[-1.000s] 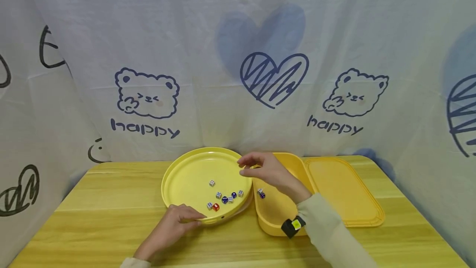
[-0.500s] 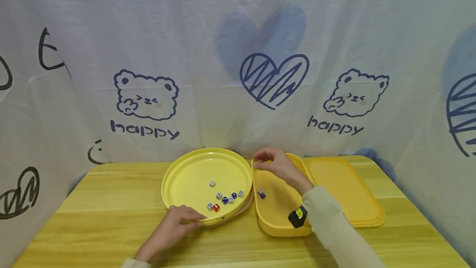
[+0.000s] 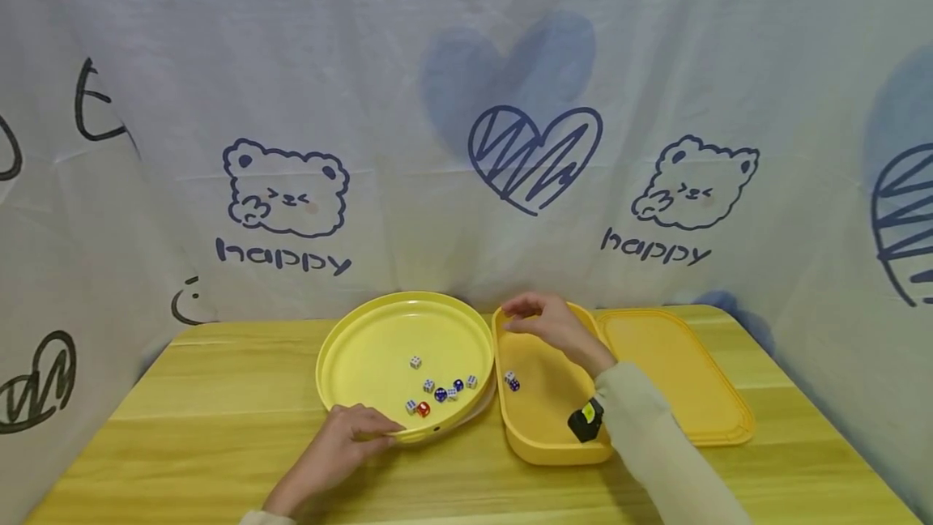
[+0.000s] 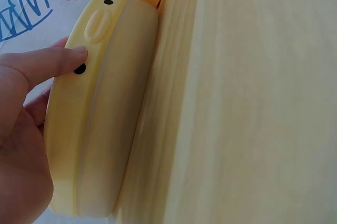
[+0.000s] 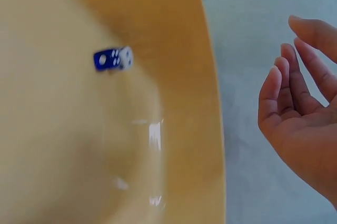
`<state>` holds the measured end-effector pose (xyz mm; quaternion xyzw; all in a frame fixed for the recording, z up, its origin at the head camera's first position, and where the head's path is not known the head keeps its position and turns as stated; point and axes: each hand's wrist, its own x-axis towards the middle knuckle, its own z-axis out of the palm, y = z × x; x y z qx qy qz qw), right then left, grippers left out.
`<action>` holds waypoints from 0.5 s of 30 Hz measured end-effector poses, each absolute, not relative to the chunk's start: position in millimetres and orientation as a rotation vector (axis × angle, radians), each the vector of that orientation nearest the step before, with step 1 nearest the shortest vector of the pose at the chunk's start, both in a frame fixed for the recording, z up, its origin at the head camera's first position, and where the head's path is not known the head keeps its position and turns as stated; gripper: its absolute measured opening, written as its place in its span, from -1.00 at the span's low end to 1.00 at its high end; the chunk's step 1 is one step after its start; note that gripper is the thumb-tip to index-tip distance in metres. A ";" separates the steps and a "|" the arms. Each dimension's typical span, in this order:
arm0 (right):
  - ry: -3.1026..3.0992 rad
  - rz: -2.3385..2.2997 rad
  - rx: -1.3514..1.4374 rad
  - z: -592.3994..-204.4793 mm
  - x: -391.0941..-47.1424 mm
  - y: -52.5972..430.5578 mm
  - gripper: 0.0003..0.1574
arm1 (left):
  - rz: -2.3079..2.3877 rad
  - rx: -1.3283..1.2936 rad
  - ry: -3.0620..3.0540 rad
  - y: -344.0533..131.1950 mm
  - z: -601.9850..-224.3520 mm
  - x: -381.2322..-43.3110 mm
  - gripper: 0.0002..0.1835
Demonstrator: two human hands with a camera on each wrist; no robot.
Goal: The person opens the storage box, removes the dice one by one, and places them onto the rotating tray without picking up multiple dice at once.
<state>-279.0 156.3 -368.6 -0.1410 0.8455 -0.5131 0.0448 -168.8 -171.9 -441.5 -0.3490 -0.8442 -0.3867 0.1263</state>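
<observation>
My left hand point(image 3: 338, 446) pinches the near rim of a round yellow tray point(image 3: 379, 330), its thumb on the outer wall beside a black dot, as the left wrist view shows. On the tray's near right part lie several small dice, white and blue ones, plus a red die point(image 3: 423, 409). Above the far left part of a deep orange-yellow box point(image 3: 543, 454), my right hand point(image 3: 554, 326) hovers with loosely bent fingers and nothing between them. Inside that box a white die point(image 3: 509, 377) and a blue die point(image 5: 105, 59) sit touching each other near the left wall.
A flat orange-yellow lid point(image 3: 678, 371) lies to the right of the box. Everything stands on a wood-grain table point(image 3: 182, 428). A printed white curtain point(image 3: 408, 209) hangs close behind it. The tray stands close beside the box.
My right hand has moved right, from over the tray's right edge to over the box, and has hardly shifted in the last half second. My left hand, tray and dice look unchanged.
</observation>
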 end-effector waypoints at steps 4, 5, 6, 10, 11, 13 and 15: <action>2.579 -1.565 -0.422 -375.7 -284.6 161.6 -0.61 | -1.121 -1.001 -2.473 -171.2 -442.7 -169.0 -0.84; 2.577 -1.560 -0.417 -378.3 -286.3 162.9 -0.61 | -1.121 -0.993 -2.477 -171.0 -443.0 -168.8 -0.84; 2.573 -1.553 -0.412 -381.2 -288.0 164.2 -0.61 | -1.115 -0.987 -2.479 -170.9 -443.2 -168.6 -0.84; 2.546 -1.508 -0.406 -394.4 -294.7 169.5 -0.63 | -1.092 -0.976 -2.477 -170.4 -444.4 -168.2 -0.84; 2.533 -1.496 -0.412 -397.5 -296.3 171.0 -0.63 | -1.091 -0.980 -2.477 -170.5 -444.5 -168.1 -0.84; 2.513 -1.472 -0.419 -402.9 -298.9 173.1 -0.63 | -1.084 -0.981 -2.476 -170.5 -444.4 -168.0 -0.85; 2.492 -1.456 -0.421 -406.9 -301.1 174.3 -0.63 | -1.077 -0.977 -2.476 -170.7 -444.1 -167.5 -0.85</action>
